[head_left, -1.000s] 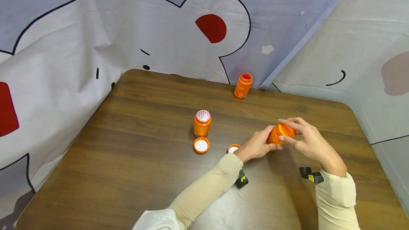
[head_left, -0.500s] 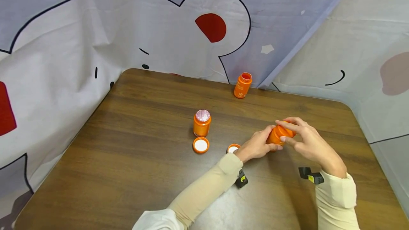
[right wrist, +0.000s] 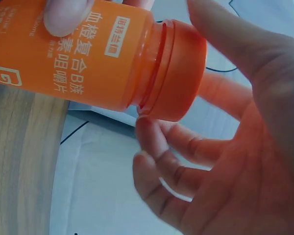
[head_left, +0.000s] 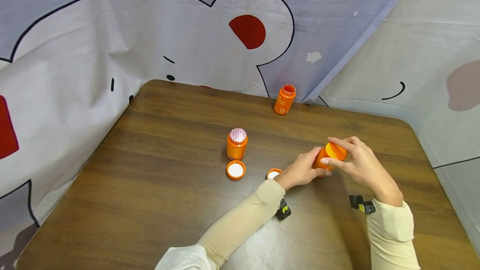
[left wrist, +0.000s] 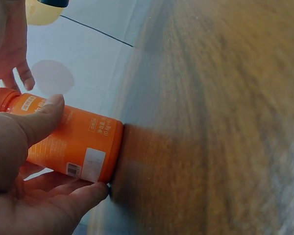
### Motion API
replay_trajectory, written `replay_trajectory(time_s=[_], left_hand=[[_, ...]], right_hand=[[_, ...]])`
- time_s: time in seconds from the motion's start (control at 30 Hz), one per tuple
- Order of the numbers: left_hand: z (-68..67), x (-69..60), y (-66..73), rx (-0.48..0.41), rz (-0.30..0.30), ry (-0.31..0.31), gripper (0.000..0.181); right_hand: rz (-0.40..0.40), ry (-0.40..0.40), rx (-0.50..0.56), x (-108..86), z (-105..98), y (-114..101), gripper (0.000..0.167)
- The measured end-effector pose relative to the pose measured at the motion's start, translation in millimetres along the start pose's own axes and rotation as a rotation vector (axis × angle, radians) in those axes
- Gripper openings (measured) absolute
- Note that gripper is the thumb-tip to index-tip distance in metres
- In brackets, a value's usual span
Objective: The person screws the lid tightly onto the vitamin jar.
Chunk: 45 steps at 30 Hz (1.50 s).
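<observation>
At the right of the table, my left hand point(head_left: 303, 171) grips an orange bottle point(left wrist: 77, 139) round its body, thumb on one side and fingers on the other. The bottle's base rests on the table in the left wrist view. Its orange cap point(right wrist: 179, 73) is on the neck. My right hand point(head_left: 361, 165) has its thumb and fingers curled round that cap; in the right wrist view the fingertips touch the cap's lower edge.
An orange bottle with a patterned seal point(head_left: 237, 145) stands mid-table, an upturned cap point(head_left: 236, 170) before it. Another upturned cap point(head_left: 274, 173) lies beside my left wrist. An uncapped orange bottle point(head_left: 285, 100) stands at the back edge, near the curtain point(head_left: 210, 53).
The right hand's fingers have shifted over the cap and its wrist has moved slightly left. The left hand keeps its grip in the same place.
</observation>
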<state>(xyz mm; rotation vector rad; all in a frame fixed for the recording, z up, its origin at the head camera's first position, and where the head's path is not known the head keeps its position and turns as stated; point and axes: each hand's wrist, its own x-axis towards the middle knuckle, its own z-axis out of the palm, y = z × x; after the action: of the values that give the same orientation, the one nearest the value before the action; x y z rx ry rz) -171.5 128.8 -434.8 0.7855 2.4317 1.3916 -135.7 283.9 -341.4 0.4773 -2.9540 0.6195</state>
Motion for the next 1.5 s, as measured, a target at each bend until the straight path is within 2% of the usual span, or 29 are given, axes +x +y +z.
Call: replay_trajectory(time_s=[0.17, 0.27, 0.37, 0.5, 0.77, 1.2, 1.5], left_hand=[[-0.4, -0.3, 0.4, -0.024, -0.002, -0.002, 0.059], [-0.4, -0.3, 0.0, -0.026, 0.003, -0.002, 0.059], [-0.3, -0.2, -0.1, -0.016, 0.005, 0.0, 0.057], [-0.1, -0.3, 0.2, -0.006, 0.003, 0.001, 0.054], [-0.2, 0.3, -0.5, 0.002, 0.023, 0.005, 0.056], [0.2, 0.0, -0.7, -0.003, 0.023, -0.003, 0.057], [-0.9, -0.3, 0.7, -0.006, 0.019, -0.015, 0.058]], right_hand=[[0.039, -0.062, 0.06, -2.0, -7.9, -0.7, 0.08], [0.028, -0.096, 0.105, -3.8, -11.1, -0.2, 0.077], [-0.016, -0.108, 0.128, -5.3, -11.4, 1.8, 0.071], [-0.075, -0.093, 0.137, -5.2, -9.7, 4.1, 0.063], [-0.052, -0.058, 0.149, -3.1, -7.6, 3.6, 0.056], [0.012, -0.017, 0.115, -0.1, 0.0, 4.5, 0.056], [0.011, -0.039, 0.133, -0.8, -4.8, 0.4, 0.069]])
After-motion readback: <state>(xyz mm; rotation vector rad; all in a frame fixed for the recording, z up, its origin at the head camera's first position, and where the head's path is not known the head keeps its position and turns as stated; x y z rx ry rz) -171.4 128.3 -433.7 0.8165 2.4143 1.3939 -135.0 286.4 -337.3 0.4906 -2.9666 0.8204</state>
